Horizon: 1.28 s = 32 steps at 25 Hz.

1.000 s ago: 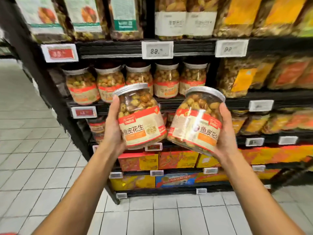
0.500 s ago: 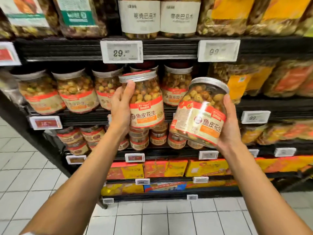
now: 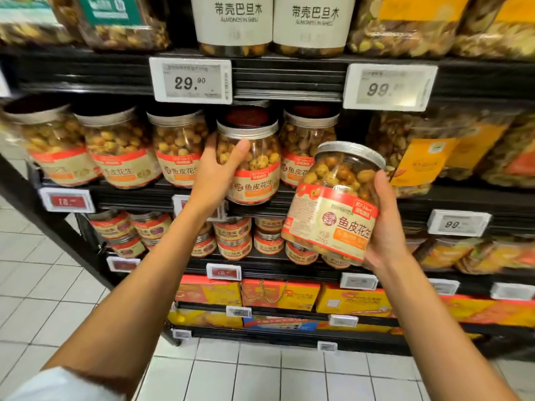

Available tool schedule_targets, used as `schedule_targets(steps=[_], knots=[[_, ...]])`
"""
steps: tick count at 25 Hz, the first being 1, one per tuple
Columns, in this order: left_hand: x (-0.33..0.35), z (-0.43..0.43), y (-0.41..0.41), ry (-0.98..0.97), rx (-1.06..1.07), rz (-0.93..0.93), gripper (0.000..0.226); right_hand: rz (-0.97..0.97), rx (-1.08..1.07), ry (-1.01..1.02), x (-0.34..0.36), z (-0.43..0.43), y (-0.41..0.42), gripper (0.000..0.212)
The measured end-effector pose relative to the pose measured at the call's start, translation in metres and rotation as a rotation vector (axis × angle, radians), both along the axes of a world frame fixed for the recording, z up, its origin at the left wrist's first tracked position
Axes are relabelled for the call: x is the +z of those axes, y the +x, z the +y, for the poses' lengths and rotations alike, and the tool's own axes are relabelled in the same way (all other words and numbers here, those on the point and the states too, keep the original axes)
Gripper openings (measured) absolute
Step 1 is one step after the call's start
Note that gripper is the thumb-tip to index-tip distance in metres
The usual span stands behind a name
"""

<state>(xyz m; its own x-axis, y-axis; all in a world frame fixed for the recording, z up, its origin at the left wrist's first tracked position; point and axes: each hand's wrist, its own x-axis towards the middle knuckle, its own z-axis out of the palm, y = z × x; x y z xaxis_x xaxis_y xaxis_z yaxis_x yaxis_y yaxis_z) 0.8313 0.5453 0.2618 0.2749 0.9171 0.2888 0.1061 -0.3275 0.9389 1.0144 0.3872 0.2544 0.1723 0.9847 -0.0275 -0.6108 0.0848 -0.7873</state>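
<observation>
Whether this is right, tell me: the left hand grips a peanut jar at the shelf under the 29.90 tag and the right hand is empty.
Wrong on the right hand: the head view shows it gripping a second peanut jar, tilted. The left hand does grip a peanut jar at the shelf under the 29.90 tag.

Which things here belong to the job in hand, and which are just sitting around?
In hand: left hand, gripping the jar at the shelf row; right hand, holding the tilted jar.
Just there: other shelf jars, almond tubs, price tag, small tins, boxes.
</observation>
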Motion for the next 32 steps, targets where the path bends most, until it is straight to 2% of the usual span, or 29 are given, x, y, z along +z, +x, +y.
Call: schedule_targets(steps=[2, 5, 7, 9, 12, 13, 17, 21, 23, 24, 26, 28, 30, 32], knots=[[-0.002, -0.013, -0.003, 0.028, 0.09, 0.079, 0.05, -0.002, 0.014, 0.003, -0.003, 0.002, 0.0, 0.078], [-0.03, -0.06, -0.011, 0.383, 0.319, 0.216, 0.053, 0.009, 0.031, 0.03, -0.003, 0.005, 0.001, 0.077], [-0.058, -0.087, -0.012, 0.545, 0.211, 0.335, 0.052, 0.018, 0.048, 0.059, -0.002, 0.005, 0.001, 0.066], [-0.07, -0.093, -0.012, 0.517, 0.083, 0.426, 0.052, 0.022, 0.062, 0.084, -0.002, 0.004, 0.001, 0.059], [-0.063, -0.077, -0.017, 0.421, 0.124, 0.459, 0.053, 0.0, 0.06, 0.101, -0.003, 0.003, 0.003, 0.056], [-0.061, -0.073, -0.02, 0.452, 0.148, 0.488, 0.054, 0.001, 0.061, 0.102, -0.003, 0.003, 0.003, 0.055], [-0.068, -0.069, -0.018, 0.771, 0.155, 0.684, 0.052, -0.001, 0.067, 0.081, -0.003, 0.004, 0.002, 0.057], [-0.058, -0.063, -0.007, 0.693, 0.122, 0.736, 0.052, -0.027, 0.065, 0.046, -0.002, 0.003, 0.004, 0.059], [-0.053, -0.066, -0.006, 0.61, 0.129, 0.668, 0.049, -0.046, 0.047, 0.024, 0.001, 0.004, 0.004, 0.066], [-0.048, -0.071, -0.004, 0.521, 0.141, 0.543, 0.045, -0.061, 0.027, 0.018, 0.003, 0.005, 0.004, 0.073], [-0.028, -0.087, 0.004, 0.2, 0.077, 0.168, 0.043, -0.133, -0.017, 0.023, 0.01, 0.009, 0.003, 0.086], [-0.012, -0.098, 0.022, -0.109, -0.14, -0.098, 0.047, -0.249, -0.069, 0.048, 0.014, 0.014, -0.001, 0.08], [-0.004, -0.106, 0.038, -0.136, -0.233, -0.13, 0.073, -0.391, -0.14, 0.054, 0.016, 0.017, -0.008, 0.061], [0.0, -0.11, 0.047, -0.084, -0.206, -0.173, 0.092, -0.535, -0.196, 0.053, 0.023, 0.021, -0.01, 0.055]])
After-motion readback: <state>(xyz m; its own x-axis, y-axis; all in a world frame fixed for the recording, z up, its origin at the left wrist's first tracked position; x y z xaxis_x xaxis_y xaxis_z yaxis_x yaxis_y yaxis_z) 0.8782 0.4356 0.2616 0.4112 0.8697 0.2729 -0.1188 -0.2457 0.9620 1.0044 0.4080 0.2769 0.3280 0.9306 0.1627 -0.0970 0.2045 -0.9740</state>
